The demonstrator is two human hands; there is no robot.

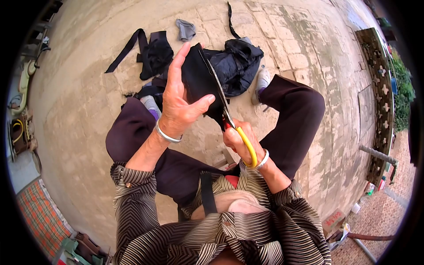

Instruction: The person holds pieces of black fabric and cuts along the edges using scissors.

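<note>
Head view: left fingers (177,64), partly hidden, grasp black cloth (195,75); right fingers (232,138) grip scissors (226,111).

I sit outdoors in what looks like a home courtyard: worn paving slabs (291,48), a low wall (382,110) with cross-shaped patterns, leafy plants (401,81) and brick paving (375,247) beyond.

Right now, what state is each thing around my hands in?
Left hand: thumb spread, holding the black cloth
Right hand: closed around the yellow-handled scissors
Black cloth: raised off the ground
Yellow-handled scissors: blades along the cloth's edge; open or closed unclear
Black fabric bundle: heaped on the ground
Grey cloth: rumpled, lying flat
Black strap: stretched out, slightly curved
</note>
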